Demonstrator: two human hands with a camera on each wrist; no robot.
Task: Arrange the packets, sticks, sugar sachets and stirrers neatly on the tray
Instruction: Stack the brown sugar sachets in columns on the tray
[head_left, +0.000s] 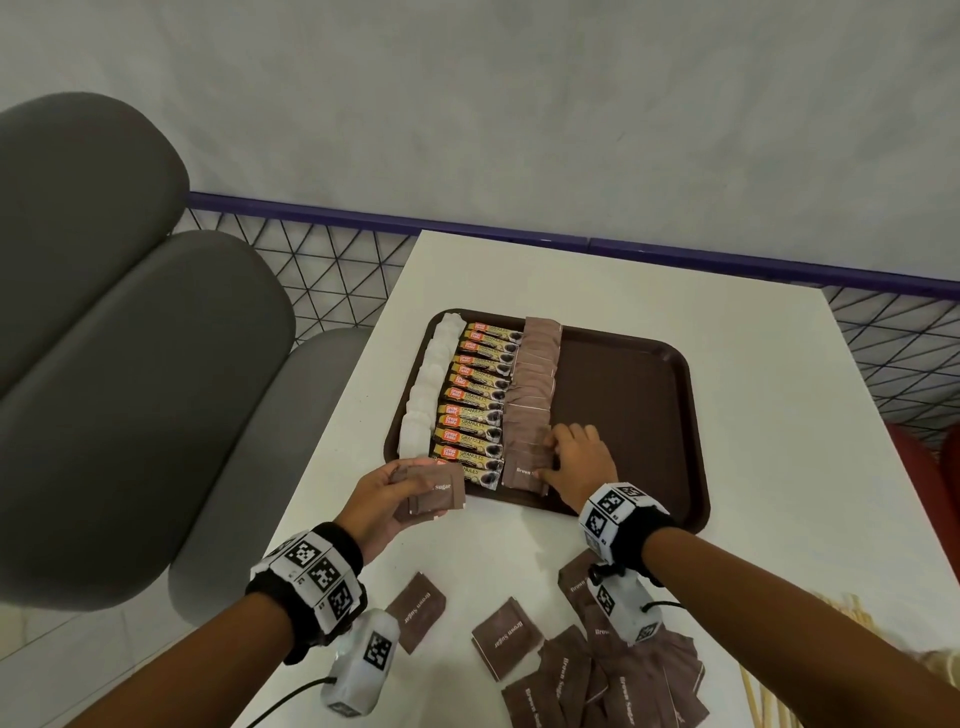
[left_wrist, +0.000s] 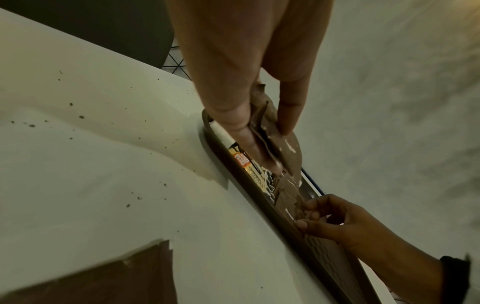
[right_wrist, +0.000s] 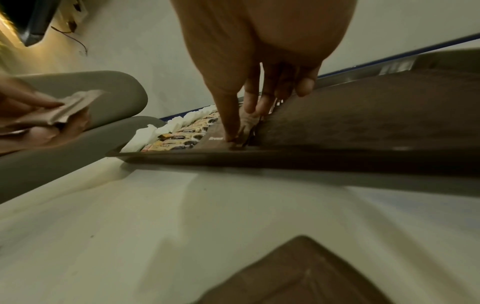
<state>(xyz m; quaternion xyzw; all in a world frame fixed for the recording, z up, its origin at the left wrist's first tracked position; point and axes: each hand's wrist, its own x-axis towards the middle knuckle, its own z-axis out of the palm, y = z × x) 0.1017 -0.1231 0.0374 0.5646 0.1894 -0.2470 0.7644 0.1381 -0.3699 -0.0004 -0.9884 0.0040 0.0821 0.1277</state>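
Note:
A brown tray (head_left: 623, 410) lies on the white table (head_left: 769, 467). Its left half holds a column of white packets (head_left: 428, 384), a column of coffee sticks (head_left: 475, 400) and a column of brown sugar sachets (head_left: 535, 374). My right hand (head_left: 548, 457) is at the near end of that sachet column, thumb and fingertips pinching the nearest sachets (right_wrist: 218, 137). Over the tray's near left corner, my left hand (head_left: 400, 483) grips a small stack of brown sugar sachets (head_left: 434, 493), seen edge-on in the left wrist view (left_wrist: 285, 152). Several loose sachets (head_left: 613, 675) lie on the table near me. Wooden stirrers (head_left: 763, 696) lie at the bottom right.
The tray's right half is bare. A grey padded seat (head_left: 130, 374) stands left of the table. A wire mesh fence with a purple rail (head_left: 467, 226) runs behind the table against the wall. Something red (head_left: 930, 467) shows past the table's right edge.

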